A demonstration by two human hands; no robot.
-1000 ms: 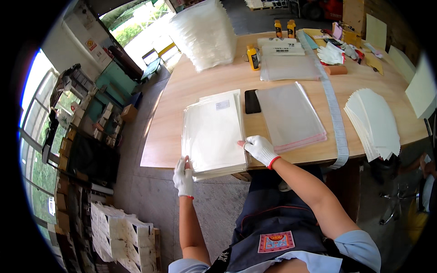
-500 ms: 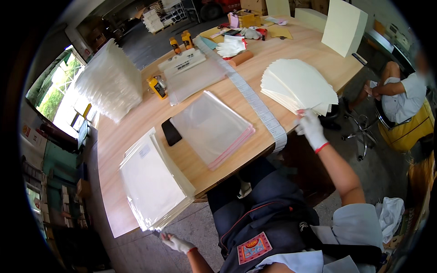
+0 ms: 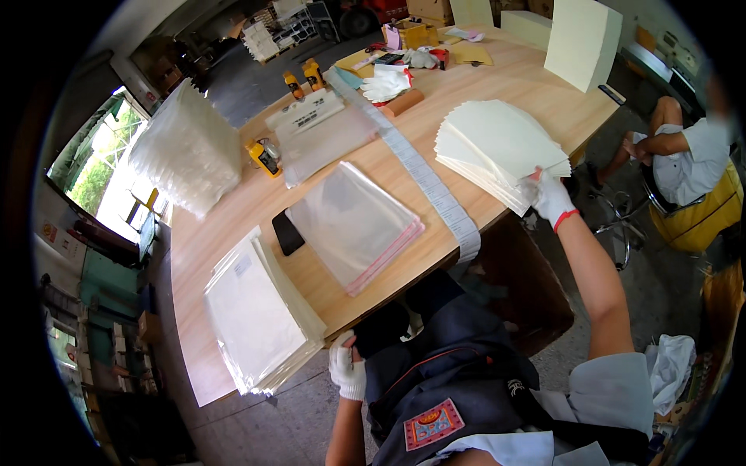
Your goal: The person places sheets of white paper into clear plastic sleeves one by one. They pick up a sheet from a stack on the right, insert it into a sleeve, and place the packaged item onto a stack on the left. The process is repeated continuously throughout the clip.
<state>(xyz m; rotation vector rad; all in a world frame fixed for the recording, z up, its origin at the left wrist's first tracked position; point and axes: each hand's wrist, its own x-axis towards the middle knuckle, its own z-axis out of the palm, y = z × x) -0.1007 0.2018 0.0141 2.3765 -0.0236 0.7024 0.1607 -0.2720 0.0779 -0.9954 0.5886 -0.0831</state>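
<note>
Pinching paper [image 3: 497, 144], right of frame, with right hand [image 3: 552, 200]; best handled flat, uncreased. Cannot tell left hand [image 3: 347, 366] grip.

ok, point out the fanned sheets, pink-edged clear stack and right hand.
Fanned sheets [image 3: 501, 138], head view: middle of the top face.
Pink-edged clear stack [image 3: 352, 224], head view: middle of the top face.
Right hand [image 3: 552, 200], head view: middle of the glove.

A workshop: a broad table [image 3: 190, 264] carries stacked sheets [image 3: 497, 140], clear bags [image 3: 353, 225] and a label strip [image 3: 423, 175], over a concrete floor [image 3: 260, 431], with a loaded pallet [image 3: 266, 40] and, dimly, what may be a forklift [image 3: 360, 21] beyond.
</note>
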